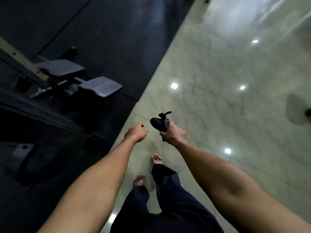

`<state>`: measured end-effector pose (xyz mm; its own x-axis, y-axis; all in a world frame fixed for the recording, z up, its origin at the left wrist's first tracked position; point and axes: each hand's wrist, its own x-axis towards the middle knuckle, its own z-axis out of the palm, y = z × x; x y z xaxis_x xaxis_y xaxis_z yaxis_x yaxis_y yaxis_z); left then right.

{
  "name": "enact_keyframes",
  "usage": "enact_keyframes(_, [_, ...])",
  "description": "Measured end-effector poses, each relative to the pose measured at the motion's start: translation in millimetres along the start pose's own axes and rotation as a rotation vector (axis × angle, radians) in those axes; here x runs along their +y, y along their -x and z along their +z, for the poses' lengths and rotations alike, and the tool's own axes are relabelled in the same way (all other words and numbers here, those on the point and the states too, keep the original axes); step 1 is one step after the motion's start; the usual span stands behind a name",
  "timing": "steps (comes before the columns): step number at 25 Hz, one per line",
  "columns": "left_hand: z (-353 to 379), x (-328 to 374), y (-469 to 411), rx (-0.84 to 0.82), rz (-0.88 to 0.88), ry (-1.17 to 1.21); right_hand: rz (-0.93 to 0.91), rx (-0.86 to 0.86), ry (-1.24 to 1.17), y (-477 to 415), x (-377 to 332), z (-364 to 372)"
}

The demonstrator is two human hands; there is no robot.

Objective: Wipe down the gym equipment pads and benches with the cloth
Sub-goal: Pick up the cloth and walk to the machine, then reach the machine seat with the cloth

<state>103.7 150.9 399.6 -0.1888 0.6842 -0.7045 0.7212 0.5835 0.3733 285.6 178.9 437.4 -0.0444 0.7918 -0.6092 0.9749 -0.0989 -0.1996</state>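
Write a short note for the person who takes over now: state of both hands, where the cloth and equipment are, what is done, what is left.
Left hand: holds nothing, fingers loosely curled.
Right hand: grips the bunched dark and purple cloth, in the air.
Person stands barefoot on the tiled floor; the machine with two grey plates is to the left, on the dark mat.
Done: cannot tell; the cloth touches no equipment.
Left: likely go to the machine and wipe it.

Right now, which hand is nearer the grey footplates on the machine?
Left. The left hand, holding nothing, is below and right of the footplates in view. The right hand is farther right over the pale floor, gripping the cloth.
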Motion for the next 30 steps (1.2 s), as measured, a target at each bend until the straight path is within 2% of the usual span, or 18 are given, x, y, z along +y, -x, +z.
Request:
enact_keyframes(5, [19,35,42,-0.063,0.180,-0.141,0.182,0.141,-0.118,92,61,-6])
enact_keyframes(9, [64,55,79,-0.188,0.283,-0.283,0.359,0.178,-0.224,157,125,10])
enact_keyframes(13, [131,119,118,-0.272,0.459,-0.445,0.555,0.253,-0.394,225,200,28])
enact_keyframes(18, [245,187,195,-0.363,0.662,-0.700,0.760,0.341,-0.625,321,295,74])
enact_keyframes(24, [434,260,340,-0.483,0.946,-0.924,1.079,0.528,-0.827,477,438,162])
enact_keyframes(30, [612,276,477,-0.597,1.126,-1.054,1.322,0.595,-1.003,605,549,237])
